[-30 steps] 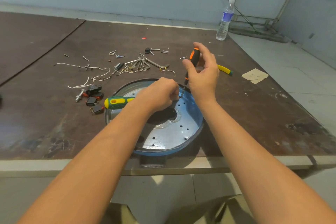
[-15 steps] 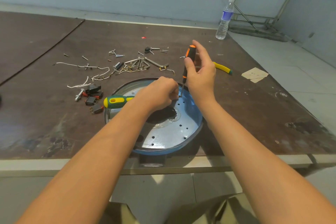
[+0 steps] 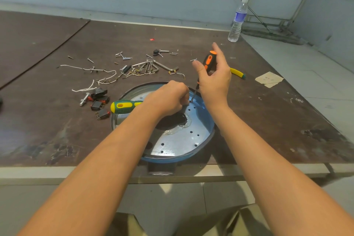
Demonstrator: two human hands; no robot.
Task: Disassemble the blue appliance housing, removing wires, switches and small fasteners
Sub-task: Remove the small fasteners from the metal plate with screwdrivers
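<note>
Blue housing [image 3: 180, 141] at near edge of table [image 3: 57, 120], right hand [image 3: 214, 80] gripping orange screwdriver [image 3: 208, 59] tip-down on its plate, left hand [image 3: 168, 97] curled beside the tip (grasp hidden, cannot tell), green-yellow screwdriver [image 3: 124, 106] under its wrist, switches [image 3: 99, 99], wires [image 3: 76, 66], screws [image 3: 90, 60] scattered behind

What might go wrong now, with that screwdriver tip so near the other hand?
The orange screwdriver points right beside the left hand; a slip could jab its curled fingers. The right hand holds it with a finger lifted, so the grip may be loose. The blue housing lies near the table edge; a hard push might shove it off.
</note>
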